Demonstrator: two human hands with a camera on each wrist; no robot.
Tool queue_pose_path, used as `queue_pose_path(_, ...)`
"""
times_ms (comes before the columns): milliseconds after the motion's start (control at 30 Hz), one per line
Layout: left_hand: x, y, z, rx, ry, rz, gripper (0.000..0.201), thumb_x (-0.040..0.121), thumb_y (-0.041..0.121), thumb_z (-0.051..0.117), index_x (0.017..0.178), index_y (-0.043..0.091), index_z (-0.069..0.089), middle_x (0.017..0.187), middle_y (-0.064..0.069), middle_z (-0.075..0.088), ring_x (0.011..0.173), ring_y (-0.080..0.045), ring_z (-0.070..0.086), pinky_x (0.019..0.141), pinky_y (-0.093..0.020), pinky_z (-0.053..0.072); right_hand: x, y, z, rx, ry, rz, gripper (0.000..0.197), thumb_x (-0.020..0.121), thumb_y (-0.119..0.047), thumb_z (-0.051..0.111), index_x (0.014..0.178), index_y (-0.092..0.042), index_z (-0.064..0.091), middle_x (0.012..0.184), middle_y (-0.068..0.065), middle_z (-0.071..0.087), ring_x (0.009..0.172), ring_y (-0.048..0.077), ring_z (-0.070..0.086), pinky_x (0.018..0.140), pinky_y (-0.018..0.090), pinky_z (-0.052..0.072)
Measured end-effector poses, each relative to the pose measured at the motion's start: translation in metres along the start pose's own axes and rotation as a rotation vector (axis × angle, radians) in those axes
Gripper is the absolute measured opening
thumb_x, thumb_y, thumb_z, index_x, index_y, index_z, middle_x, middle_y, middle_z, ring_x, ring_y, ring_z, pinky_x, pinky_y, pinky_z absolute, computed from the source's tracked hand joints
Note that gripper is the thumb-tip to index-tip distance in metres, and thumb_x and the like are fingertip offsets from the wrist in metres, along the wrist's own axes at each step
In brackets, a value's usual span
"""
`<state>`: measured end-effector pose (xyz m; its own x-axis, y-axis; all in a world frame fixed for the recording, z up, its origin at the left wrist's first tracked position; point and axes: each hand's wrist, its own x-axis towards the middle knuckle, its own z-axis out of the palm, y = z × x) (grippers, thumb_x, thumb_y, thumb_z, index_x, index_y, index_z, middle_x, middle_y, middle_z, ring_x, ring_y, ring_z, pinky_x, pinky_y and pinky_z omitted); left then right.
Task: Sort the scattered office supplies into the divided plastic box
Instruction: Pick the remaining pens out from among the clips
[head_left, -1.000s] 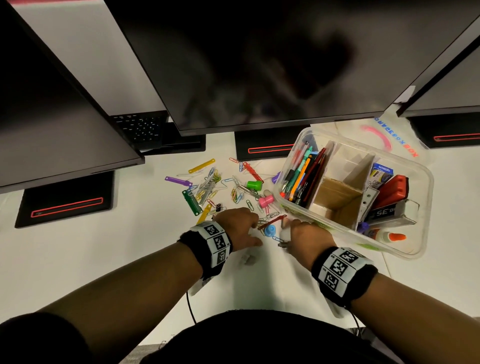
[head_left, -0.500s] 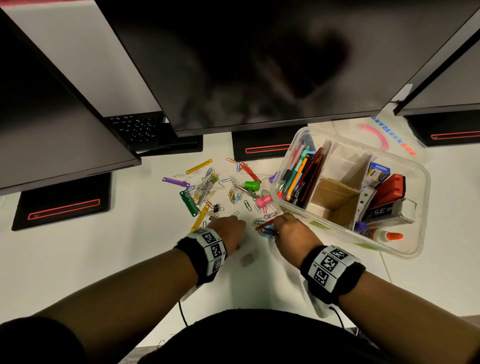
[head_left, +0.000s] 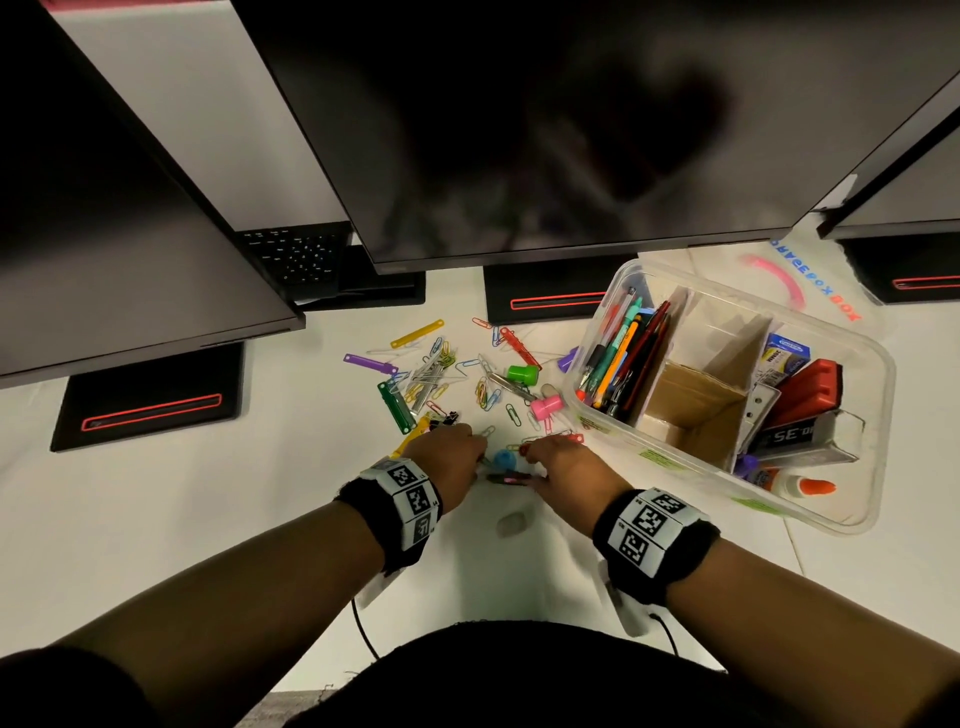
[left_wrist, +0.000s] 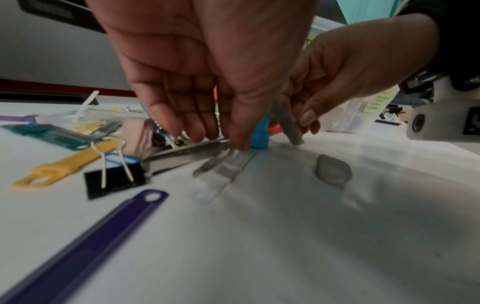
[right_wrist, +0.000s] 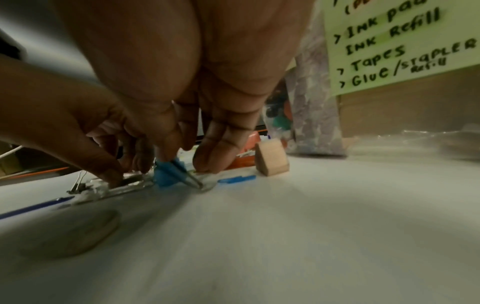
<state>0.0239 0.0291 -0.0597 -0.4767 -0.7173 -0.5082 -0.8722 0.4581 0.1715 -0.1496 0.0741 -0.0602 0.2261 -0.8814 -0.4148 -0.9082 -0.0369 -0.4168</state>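
Since 1 second ago our left hand (head_left: 451, 460) has closed in beside our right hand (head_left: 558, 464), which pinches a thin grey stick (left_wrist: 287, 123); left fingertips press a clear flat strip (left_wrist: 223, 170). Pens fill 1 compartment of the clear divided plastic box (head_left: 857, 519); coloured paper clips (head_left: 485, 389) remain scattered.

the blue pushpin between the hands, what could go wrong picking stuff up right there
The blue pushpin stands between the left hand and the right hand, so a fingertip could catch it or knock it over.
The right hand pinches a thin grey stick whose tip rests on the table beside the pin; it may slip.
The left hand's fingers press on a flat clear strip, which looks hard to lift off the table.
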Motion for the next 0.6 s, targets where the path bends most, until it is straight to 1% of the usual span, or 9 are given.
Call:
queue_pose_path(67, 0.004, 0.002, -0.004, -0.026, 0.041, 0.018, 0.028, 0.093, 0.023, 0.048, 0.119, 0.016, 0.052, 0.122, -0.007, 0.053, 0.114, -0.026, 0.051, 0.092, -0.034, 0.043, -0.003, 0.005, -0.005, -0.054, 0.05, 0.03, 0.034, 0.092, -0.027, 0.052, 0.125, -0.015, 0.053, 0.125, 0.006, 0.057, 0.113, 0.025, 0.055, 0.094, 0.033, 0.047)
queue_pose_path(100, 0.006, 0.004, -0.007, -0.051, 0.051, 0.025, 0.028, 0.093, 0.024, 0.049, 0.12, 0.017, 0.052, 0.122, -0.006, 0.053, 0.114, -0.025, 0.051, 0.092, -0.034, 0.043, -0.006, 0.008, -0.008, -0.119, 0.068, 0.056, 0.034, 0.093, -0.025, 0.049, 0.125, -0.014, 0.052, 0.125, 0.006, 0.056, 0.112, 0.026, 0.056, 0.092, 0.035, 0.049)
queue_pose_path(133, 0.008, 0.006, -0.01, -0.074, 0.056, 0.034, 0.028, 0.093, 0.024, 0.049, 0.12, 0.017, 0.052, 0.122, -0.005, 0.053, 0.113, -0.025, 0.051, 0.093, -0.034, 0.043, -0.009, 0.01, -0.011, -0.197, 0.068, 0.08, 0.033, 0.094, -0.02, 0.045, 0.126, -0.013, 0.05, 0.126, 0.008, 0.056, 0.111, 0.027, 0.058, 0.089, 0.035, 0.05)
queue_pose_path(200, 0.01, 0.014, -0.013, -0.104, 0.069, 0.072, 0.03, 0.093, 0.024, 0.05, 0.122, 0.018, 0.051, 0.124, -0.004, 0.053, 0.114, -0.024, 0.052, 0.094, -0.034, 0.043, -0.014, 0.013, -0.014, -0.319, 0.028, 0.126, 0.035, 0.093, -0.007, 0.036, 0.126, -0.008, 0.046, 0.126, 0.012, 0.056, 0.108, 0.029, 0.061, 0.087, 0.036, 0.05)
queue_pose_path(233, 0.011, 0.018, -0.015, -0.116, 0.078, 0.093, 0.031, 0.092, 0.023, 0.05, 0.122, 0.018, 0.05, 0.125, -0.004, 0.053, 0.114, -0.024, 0.052, 0.094, -0.033, 0.043, -0.015, 0.014, -0.013, -0.341, 0.006, 0.135, 0.036, 0.093, -0.004, 0.034, 0.127, -0.006, 0.045, 0.125, 0.014, 0.057, 0.108, 0.03, 0.061, 0.086, 0.037, 0.05)
queue_pose_path(333, 0.013, 0.028, -0.016, -0.132, 0.083, 0.155, 0.032, 0.091, 0.021, 0.048, 0.123, 0.017, 0.05, 0.124, -0.006, 0.052, 0.112, -0.026, 0.054, 0.093, -0.033, 0.046, -0.013, 0.017, -0.013, -0.348, -0.041, 0.12, 0.037, 0.095, -0.004, 0.03, 0.13, -0.006, 0.042, 0.127, 0.015, 0.054, 0.108, 0.033, 0.061, 0.087, 0.039, 0.05)
queue_pose_path(433, 0.014, 0.032, -0.012, -0.115, 0.06, 0.2, 0.035, 0.089, 0.023, 0.05, 0.123, 0.017, 0.051, 0.121, -0.007, 0.053, 0.109, -0.026, 0.056, 0.09, -0.033, 0.047, -0.009, 0.013, -0.012, -0.311, -0.06, 0.108, 0.037, 0.095, -0.004, 0.031, 0.13, -0.006, 0.043, 0.128, 0.015, 0.052, 0.109, 0.033, 0.06, 0.088, 0.039, 0.049)
queue_pose_path(533, 0.014, 0.032, -0.008, -0.096, 0.029, 0.189, 0.036, 0.09, 0.027, 0.052, 0.125, 0.019, 0.051, 0.121, -0.007, 0.053, 0.109, -0.026, 0.055, 0.089, -0.033, 0.045, -0.001, 0.008, -0.008, -0.239, -0.036, 0.095, 0.036, 0.093, -0.005, 0.037, 0.128, -0.008, 0.045, 0.126, 0.012, 0.049, 0.107, 0.031, 0.058, 0.085, 0.036, 0.049)
queue_pose_path(600, 0.014, 0.028, -0.008, -0.098, 0.033, 0.176, 0.034, 0.092, 0.023, 0.049, 0.126, 0.019, 0.05, 0.12, -0.008, 0.054, 0.11, -0.027, 0.055, 0.091, -0.034, 0.045, 0.006, 0.003, -0.006, -0.255, 0.001, 0.026, 0.033, 0.091, -0.009, 0.043, 0.122, -0.01, 0.051, 0.124, 0.01, 0.053, 0.11, 0.027, 0.054, 0.086, 0.034, 0.049)
